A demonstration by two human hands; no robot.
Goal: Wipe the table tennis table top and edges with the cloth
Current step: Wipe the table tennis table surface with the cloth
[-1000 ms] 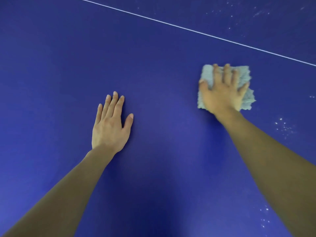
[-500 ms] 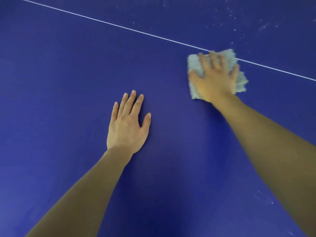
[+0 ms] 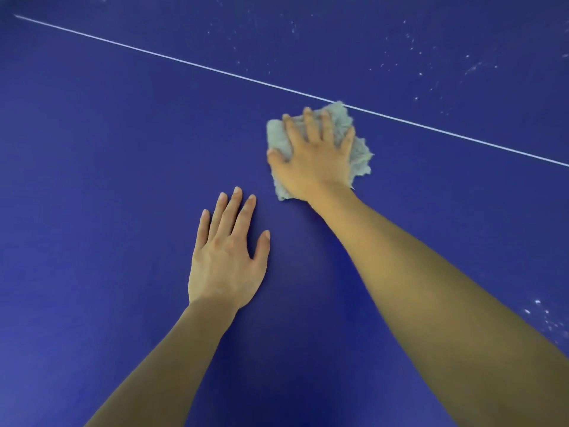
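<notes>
While the right hand point(image 3: 314, 155) presses flat on the pale, crumpled cloth point(image 3: 361, 157), fingers spread and straight rather than curled round it, the left hand point(image 3: 224, 257) lies palm down and relaxed on the blue worktop point(image 3: 107, 149), just beside it and nearer the body, holding nothing. The cloth's far corner touches the thin white line point(image 3: 184, 61) that crosses the surface. Beyond that line lie scattered white specks point(image 3: 415, 47), with more near the right arm point(image 3: 542, 315), so much of the top looks unwiped; no edge is in view. Since the cloth is only pinned, not gripped, a quick stroke could let it bunch further or slide out from under the palm. A bunched cloth may push the specks about instead of lifting them, and the bracing left hand could leave marks on the surface.
</notes>
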